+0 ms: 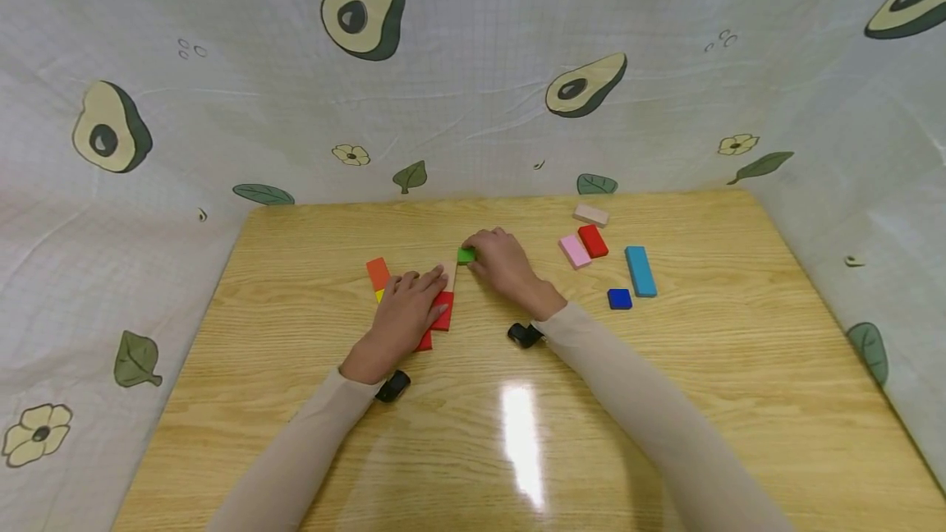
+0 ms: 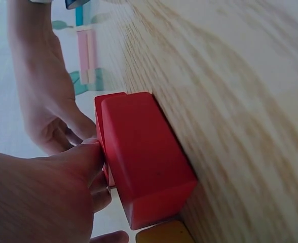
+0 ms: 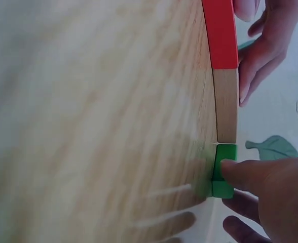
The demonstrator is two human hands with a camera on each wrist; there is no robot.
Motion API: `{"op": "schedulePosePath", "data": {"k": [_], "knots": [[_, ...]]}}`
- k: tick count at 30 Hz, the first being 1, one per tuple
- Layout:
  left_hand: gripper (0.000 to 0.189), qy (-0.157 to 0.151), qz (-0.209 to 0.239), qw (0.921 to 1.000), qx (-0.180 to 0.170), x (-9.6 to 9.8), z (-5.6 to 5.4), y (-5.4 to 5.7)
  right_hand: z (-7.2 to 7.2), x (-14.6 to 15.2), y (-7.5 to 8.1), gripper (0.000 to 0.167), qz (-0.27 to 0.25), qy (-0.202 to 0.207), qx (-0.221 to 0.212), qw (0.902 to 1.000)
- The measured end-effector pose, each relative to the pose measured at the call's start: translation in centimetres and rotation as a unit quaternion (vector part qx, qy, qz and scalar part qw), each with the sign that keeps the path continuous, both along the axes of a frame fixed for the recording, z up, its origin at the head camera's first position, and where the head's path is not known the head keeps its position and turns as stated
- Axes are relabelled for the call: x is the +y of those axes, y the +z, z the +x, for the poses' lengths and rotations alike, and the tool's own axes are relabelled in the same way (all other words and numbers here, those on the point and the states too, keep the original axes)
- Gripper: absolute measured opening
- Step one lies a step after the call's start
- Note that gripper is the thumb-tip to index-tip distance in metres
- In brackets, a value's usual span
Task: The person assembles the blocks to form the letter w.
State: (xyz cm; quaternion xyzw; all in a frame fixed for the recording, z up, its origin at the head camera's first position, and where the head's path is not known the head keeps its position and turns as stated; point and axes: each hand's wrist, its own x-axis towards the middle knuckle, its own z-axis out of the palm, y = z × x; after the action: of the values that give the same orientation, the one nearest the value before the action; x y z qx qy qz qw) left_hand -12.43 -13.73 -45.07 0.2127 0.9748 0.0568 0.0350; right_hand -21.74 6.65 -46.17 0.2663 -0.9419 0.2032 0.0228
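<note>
My left hand (image 1: 402,310) lies over a group of flat wooden blocks, its fingers touching a natural wood block (image 1: 449,276) and a red block (image 1: 443,312). Part of a second red block (image 1: 424,342), an orange block (image 1: 378,272) and a sliver of a yellow block (image 1: 380,295) show around it; the hand hides the rest. A small green block (image 3: 225,171) is pinched by my right hand (image 1: 504,265), thumb on its near side. In the right wrist view, that block sits at the end of the natural wood block, in line with it.
To the right lie a pink block (image 1: 575,252), a red block (image 1: 594,240), a pale wood block (image 1: 591,215), a long light blue block (image 1: 640,272) and a small dark blue block (image 1: 619,299). An avocado-print cloth (image 1: 473,130) hangs behind the wooden table (image 1: 458,433).
</note>
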Motion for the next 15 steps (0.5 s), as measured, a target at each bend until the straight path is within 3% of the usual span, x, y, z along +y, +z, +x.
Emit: {"op": "schedulePosePath", "data": {"k": [6, 15], "knots": [[0.054, -0.001, 0.000, 1.0000, 0.000, 0.0, 0.0, 0.0, 0.9, 1.5, 0.7, 0.037, -0.010, -0.013, -0.011, 0.9998], [0.053, -0.003, 0.002, 1.0000, 0.000, 0.0, 0.0, -0.1, 1.7, 6.0, 1.6, 0.047, -0.008, -0.035, -0.038, 0.9986]]}}
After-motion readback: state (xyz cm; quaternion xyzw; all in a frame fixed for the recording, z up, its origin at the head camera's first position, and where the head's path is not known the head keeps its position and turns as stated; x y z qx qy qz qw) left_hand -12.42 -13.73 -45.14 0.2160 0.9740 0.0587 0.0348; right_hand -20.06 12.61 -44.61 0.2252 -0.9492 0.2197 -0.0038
